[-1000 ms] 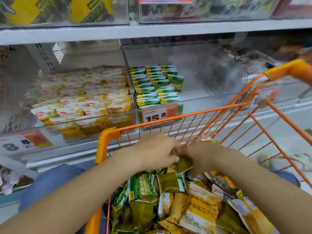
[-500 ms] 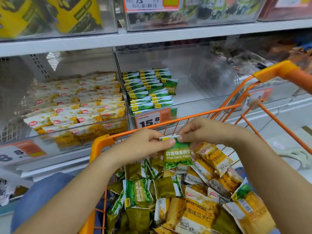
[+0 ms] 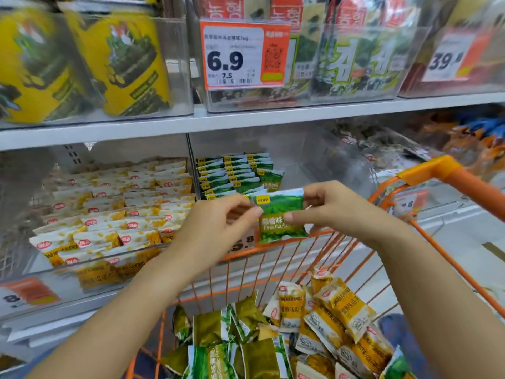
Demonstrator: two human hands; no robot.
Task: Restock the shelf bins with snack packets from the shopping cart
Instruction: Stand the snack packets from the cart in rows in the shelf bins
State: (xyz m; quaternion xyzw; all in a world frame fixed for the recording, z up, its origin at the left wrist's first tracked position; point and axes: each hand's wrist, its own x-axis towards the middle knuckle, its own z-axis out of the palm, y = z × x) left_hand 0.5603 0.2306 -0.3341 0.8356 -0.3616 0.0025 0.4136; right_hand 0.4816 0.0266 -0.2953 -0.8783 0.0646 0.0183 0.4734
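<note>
A green garlic-pea packet hangs upright in the air above the orange cart's front rim. My left hand pinches its left edge and my right hand pinches its right edge. Just behind it stands the clear shelf bin with rows of the same green packets filling its left part. The bin to the left holds white-and-yellow packets. Below my arms, the cart holds a loose heap of green packets and yellow packets.
The cart's orange handle rises at the right. A white shelf board runs above the bins, with yellow tubs, seaweed packs and a 6.9 price tag on the upper level. A bin at far right holds dark and orange packets.
Both hands have lifted the green packet out of the cart's heap and up towards the bin of green packets. The camera has tilted upward, showing the upper shelf.
</note>
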